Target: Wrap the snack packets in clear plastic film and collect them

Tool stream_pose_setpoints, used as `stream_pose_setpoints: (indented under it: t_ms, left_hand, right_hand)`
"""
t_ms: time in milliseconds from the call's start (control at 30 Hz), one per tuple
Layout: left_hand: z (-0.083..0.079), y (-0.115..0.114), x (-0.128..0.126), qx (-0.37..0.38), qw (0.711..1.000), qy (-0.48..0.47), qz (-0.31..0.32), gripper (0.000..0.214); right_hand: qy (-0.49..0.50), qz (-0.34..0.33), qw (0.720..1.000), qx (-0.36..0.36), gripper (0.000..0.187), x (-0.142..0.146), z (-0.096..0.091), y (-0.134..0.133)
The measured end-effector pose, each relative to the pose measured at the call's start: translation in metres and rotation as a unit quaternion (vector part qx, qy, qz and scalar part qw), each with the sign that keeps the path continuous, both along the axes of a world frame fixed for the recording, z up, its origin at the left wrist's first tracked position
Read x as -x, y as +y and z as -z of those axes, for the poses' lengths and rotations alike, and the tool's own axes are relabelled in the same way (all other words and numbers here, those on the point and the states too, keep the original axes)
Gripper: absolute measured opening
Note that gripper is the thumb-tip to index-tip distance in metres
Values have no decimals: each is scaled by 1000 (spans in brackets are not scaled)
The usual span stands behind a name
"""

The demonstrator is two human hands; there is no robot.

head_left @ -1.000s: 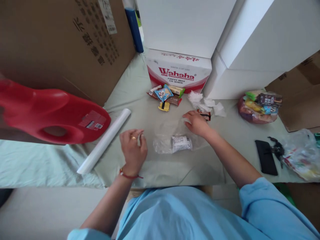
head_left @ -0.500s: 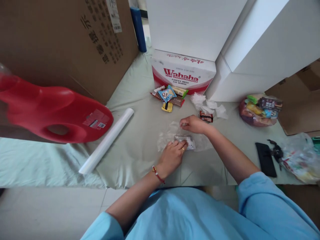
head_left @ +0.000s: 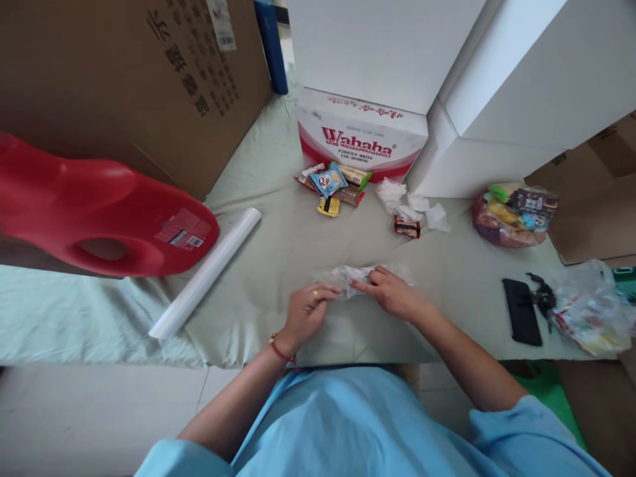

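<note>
A clear plastic bag with a white-labelled packet inside lies crumpled on the pale green cloth in front of me. My left hand, with a ring and a red wrist cord, pinches the bag's left end. On the bag's right part, my right hand has its fingers closed. Both hands meet over the bag near the table's front edge. A small red-brown snack bar lies just beyond, beside crumpled white tissue.
A white roll and a big red jug lie at the left. Several snack packets sit before a Wahaha box. A bag of snacks, a black phone, keys and another plastic bag lie right. Cardboard and white boxes stand behind.
My left hand came across from the left onto the bag. Both hands then drew the bag toward me and bunched it up between them.
</note>
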State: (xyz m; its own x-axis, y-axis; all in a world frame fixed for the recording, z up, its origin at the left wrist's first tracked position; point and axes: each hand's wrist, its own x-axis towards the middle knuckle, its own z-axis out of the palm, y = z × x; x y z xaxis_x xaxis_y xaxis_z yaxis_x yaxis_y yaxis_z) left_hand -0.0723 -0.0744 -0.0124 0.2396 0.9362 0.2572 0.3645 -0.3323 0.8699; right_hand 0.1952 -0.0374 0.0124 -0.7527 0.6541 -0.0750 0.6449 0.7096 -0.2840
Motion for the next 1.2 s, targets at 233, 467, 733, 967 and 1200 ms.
stream_pose_setpoints:
  t_ms: [233, 467, 733, 967, 1200]
  left_hand:
    - [-3, 39, 0, 71, 958, 175, -216, 42]
    - [-25, 18, 1, 167, 979, 98, -58, 16]
    - [-40, 28, -62, 117, 991, 60, 14, 22]
    - [-23, 10, -84, -83, 929, 351, 81, 45]
    - [-22, 7, -82, -100, 909, 395, 86, 42]
  right_hand:
    - [23, 10, 1000, -5, 42, 4, 0, -5]
    - [97, 0, 995, 36, 37, -4, -1, -7]
    - [144, 31, 987, 63, 26, 0, -8, -17]
    - [243, 377, 893, -46, 35, -39, 21, -18]
    - [180, 440, 878, -51, 22, -43, 42, -9]
